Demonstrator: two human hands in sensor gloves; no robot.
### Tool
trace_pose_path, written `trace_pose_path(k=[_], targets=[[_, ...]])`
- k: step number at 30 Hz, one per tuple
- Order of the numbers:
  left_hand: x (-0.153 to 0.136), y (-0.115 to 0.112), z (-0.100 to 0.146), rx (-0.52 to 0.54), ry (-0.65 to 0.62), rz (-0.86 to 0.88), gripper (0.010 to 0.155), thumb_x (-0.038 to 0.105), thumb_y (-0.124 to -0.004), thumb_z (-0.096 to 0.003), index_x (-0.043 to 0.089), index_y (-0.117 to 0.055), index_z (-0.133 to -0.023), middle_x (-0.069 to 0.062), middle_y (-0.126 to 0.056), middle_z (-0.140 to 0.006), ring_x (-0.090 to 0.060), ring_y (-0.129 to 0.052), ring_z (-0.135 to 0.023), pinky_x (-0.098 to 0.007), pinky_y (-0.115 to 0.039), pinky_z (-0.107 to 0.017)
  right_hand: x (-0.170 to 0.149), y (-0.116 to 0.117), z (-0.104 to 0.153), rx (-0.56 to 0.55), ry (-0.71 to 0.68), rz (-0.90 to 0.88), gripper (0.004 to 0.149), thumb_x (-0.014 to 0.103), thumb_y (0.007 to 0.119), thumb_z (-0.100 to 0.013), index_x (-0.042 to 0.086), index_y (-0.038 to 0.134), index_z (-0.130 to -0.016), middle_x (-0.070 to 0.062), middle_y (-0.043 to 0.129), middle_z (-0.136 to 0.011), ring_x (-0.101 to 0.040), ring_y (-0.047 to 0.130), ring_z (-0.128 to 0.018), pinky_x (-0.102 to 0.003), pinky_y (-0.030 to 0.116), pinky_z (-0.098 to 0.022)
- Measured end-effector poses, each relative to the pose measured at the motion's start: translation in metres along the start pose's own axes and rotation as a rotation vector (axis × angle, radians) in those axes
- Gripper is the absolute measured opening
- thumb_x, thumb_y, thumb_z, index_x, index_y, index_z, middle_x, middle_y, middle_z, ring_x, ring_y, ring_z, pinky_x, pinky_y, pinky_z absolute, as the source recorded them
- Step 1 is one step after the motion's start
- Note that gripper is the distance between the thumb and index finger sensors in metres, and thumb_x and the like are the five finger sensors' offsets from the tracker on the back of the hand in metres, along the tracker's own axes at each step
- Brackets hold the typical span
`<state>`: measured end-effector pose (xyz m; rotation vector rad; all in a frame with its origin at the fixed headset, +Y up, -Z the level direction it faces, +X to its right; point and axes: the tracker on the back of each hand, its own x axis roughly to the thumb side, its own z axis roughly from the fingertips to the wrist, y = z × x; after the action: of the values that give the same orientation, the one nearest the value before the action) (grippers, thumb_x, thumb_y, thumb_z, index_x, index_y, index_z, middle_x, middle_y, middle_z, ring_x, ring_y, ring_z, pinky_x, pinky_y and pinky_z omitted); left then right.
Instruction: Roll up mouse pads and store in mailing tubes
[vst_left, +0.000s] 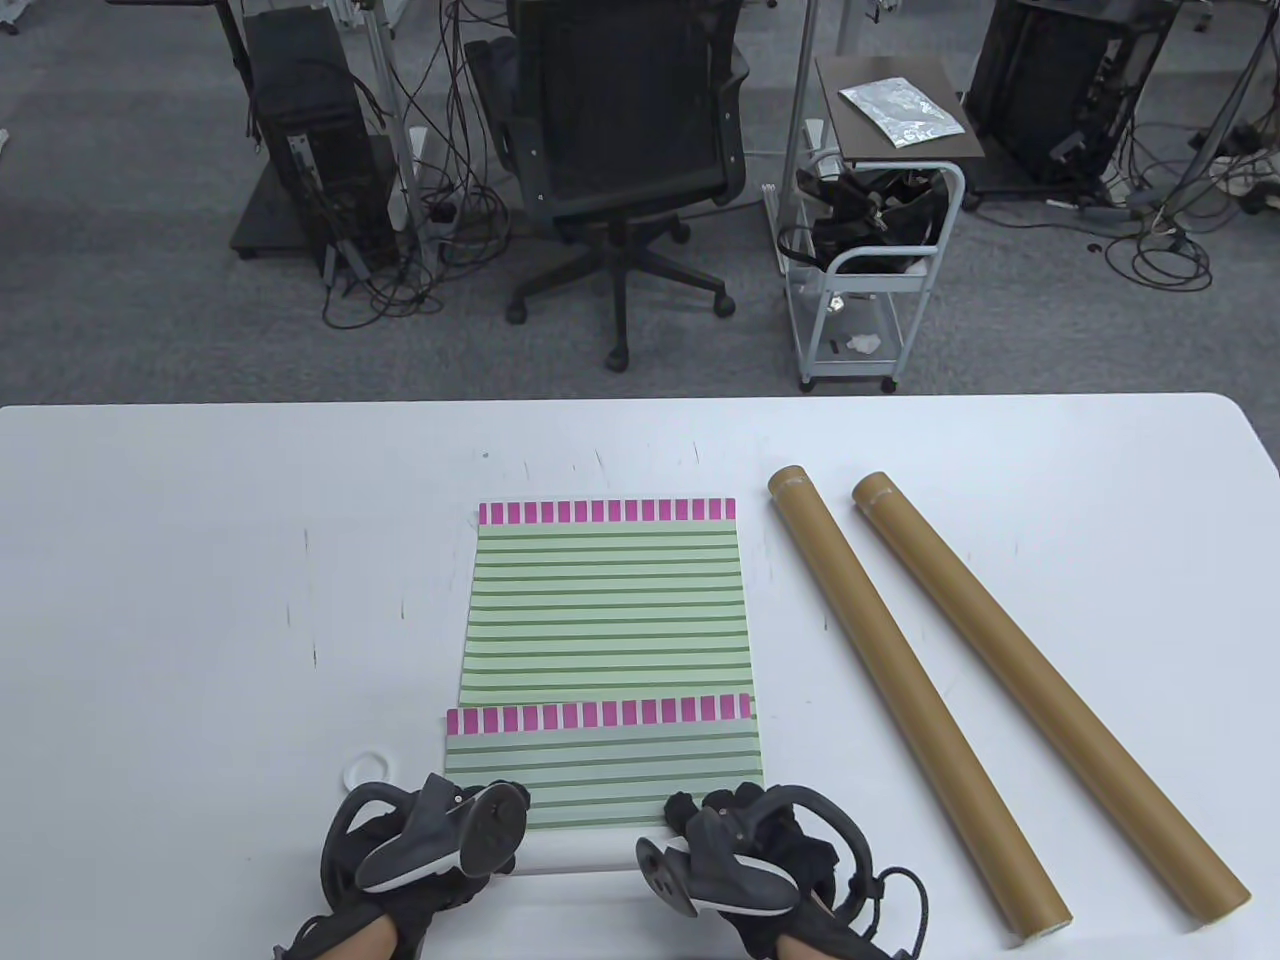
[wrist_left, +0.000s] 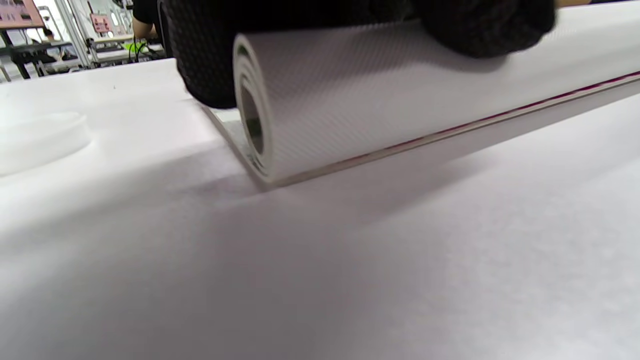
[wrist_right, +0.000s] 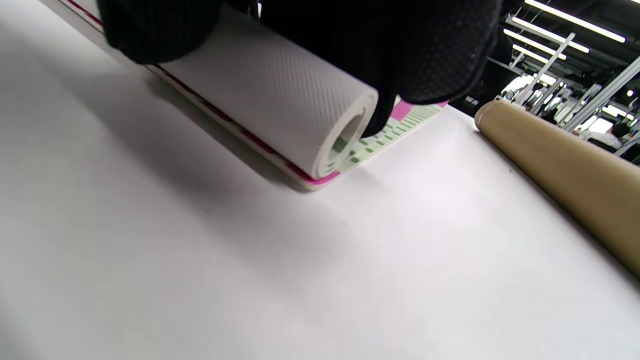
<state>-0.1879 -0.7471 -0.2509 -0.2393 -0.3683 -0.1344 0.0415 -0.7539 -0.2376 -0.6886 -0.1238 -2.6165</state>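
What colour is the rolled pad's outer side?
White, finely textured; the rolled pad shows it best in the right wrist view.

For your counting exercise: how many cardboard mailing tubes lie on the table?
2. Both lie slanted, right of the striped mats: the nearer tube beside the mats, the outer tube further right. None seems hidden.

The near end of the lower mouse pad (vst_left: 600, 780) is being hidden under the trackers on the hands in the table view. In both wrist views the gloved fingers (wrist_right: 430, 50) are being cut off by the top edge, and the mailing tube (wrist_right: 565, 170) is being cut off at the right.
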Motion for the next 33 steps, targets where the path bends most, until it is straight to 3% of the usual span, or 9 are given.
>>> trace_pose_path(k=[3, 5, 6, 8, 15, 19, 26, 28, 33], targets=[[0.007, 0.001, 0.003, 0.011, -0.04, 0.004, 0.049, 0.045, -0.077, -0.039, 0.038, -0.068, -0.087, 0.009, -0.074, -0.097, -0.014, -0.091, -0.082, -0.031, -0.084, -0.064, 0.004, 0.0, -0.001, 0.007, 0.002, 0.027, 0.059, 0.038, 0.068, -0.044, 0.029, 0.061, -0.102, -0.004, 0.087, -0.088, -0.031, 0.092, -0.072, -0.045, 0.081, -0.053], [0.01, 0.003, 0.004, 0.02, -0.029, -0.05, 0.051, 0.047, -0.077, -0.0376, 0.037, -0.069, -0.087, 0.009, -0.076, -0.096, -0.013, -0.091, -0.082, -0.033, -0.083, -0.066, 0.005, 0.0, -0.001, 0.008, 0.001, 0.03, 0.059, 0.036, 0.066, -0.044, 0.027, 0.062, -0.102, -0.005, 0.087, -0.089, -0.033, 0.091, -0.073, -0.045, 0.081, -0.053], [0.011, 0.002, 0.004, 0.008, -0.039, -0.05, 0.06, 0.054, -0.079, -0.0329, 0.035, -0.068, -0.089, 0.008, -0.076, -0.097, -0.015, -0.091, -0.083, -0.035, -0.083, -0.066, 0.005, 0.0, -0.001, 0.005, 0.001, 0.033, 0.06, 0.036, 0.065, -0.044, 0.026, 0.061, -0.103, -0.005, 0.086, -0.089, -0.033, 0.091, -0.073, -0.045, 0.08, -0.053], [0.014, 0.0, 0.004, 0.013, -0.025, -0.061, 0.061, 0.052, -0.081, -0.0329, 0.034, -0.067, -0.09, 0.008, -0.077, -0.096, -0.016, -0.09, -0.083, -0.035, -0.081, -0.067, 0.003, 0.0, 0.0, 0.0, 0.001, 0.023, 0.06, 0.036, 0.065, -0.045, 0.025, 0.06, -0.104, -0.005, 0.086, -0.09, -0.033, 0.09, -0.074, -0.045, 0.079, -0.054], [0.012, 0.001, -0.001, 0.016, 0.031, -0.063, 0.056, 0.049, -0.079, -0.0341, 0.037, -0.073, -0.088, 0.011, -0.087, -0.09, -0.013, -0.097, -0.078, -0.029, -0.086, -0.058, -0.023, 0.005, 0.003, 0.052, 0.052, -0.069, 0.065, 0.042, 0.076, -0.042, 0.028, 0.059, -0.103, -0.004, 0.074, -0.1, -0.03, 0.082, -0.083, -0.047, 0.075, -0.059], [0.009, 0.0, -0.002, 0.007, 0.031, -0.035, 0.054, 0.048, -0.076, -0.0357, 0.037, -0.072, -0.089, 0.01, -0.086, -0.091, -0.014, -0.095, -0.079, -0.03, -0.085, -0.058, -0.031, 0.007, -0.001, 0.008, 0.064, -0.134, 0.061, 0.041, 0.078, -0.038, 0.029, 0.067, -0.097, 0.003, 0.083, -0.09, -0.024, 0.088, -0.075, -0.039, 0.078, -0.055], [0.031, -0.001, 0.004, 0.029, 0.035, -0.195, 0.055, 0.044, -0.073, -0.0397, 0.029, -0.067, -0.092, 0.001, -0.078, -0.097, -0.024, -0.089, -0.086, -0.037, -0.083, -0.063, -0.022, 0.007, -0.001, 0.028, 0.035, -0.032, 0.06, 0.037, 0.071, -0.041, 0.026, 0.064, -0.1, 0.002, 0.082, -0.091, -0.025, 0.088, -0.077, -0.039, 0.078, -0.056], [0.034, -0.001, 0.004, 0.059, 0.028, -0.247, 0.064, 0.058, -0.069, -0.0352, 0.028, -0.07, -0.092, 0.0, -0.076, -0.096, -0.026, -0.085, -0.084, -0.038, -0.079, -0.066, -0.022, 0.007, -0.002, 0.035, 0.035, -0.036, 0.06, 0.035, 0.069, -0.042, 0.025, 0.063, -0.101, 0.002, 0.081, -0.092, -0.025, 0.088, -0.077, -0.04, 0.078, -0.057], [0.028, -0.002, -0.002, 0.046, 0.061, -0.184, 0.055, 0.052, -0.067, -0.0369, 0.032, -0.071, -0.088, 0.004, -0.08, -0.088, -0.021, -0.088, -0.077, -0.034, -0.08, -0.062, -0.028, 0.006, 0.002, 0.033, 0.041, -0.098, 0.062, 0.038, 0.07, -0.044, 0.024, 0.06, -0.103, 0.0, 0.08, -0.095, -0.027, 0.086, -0.079, -0.04, 0.077, -0.057]])
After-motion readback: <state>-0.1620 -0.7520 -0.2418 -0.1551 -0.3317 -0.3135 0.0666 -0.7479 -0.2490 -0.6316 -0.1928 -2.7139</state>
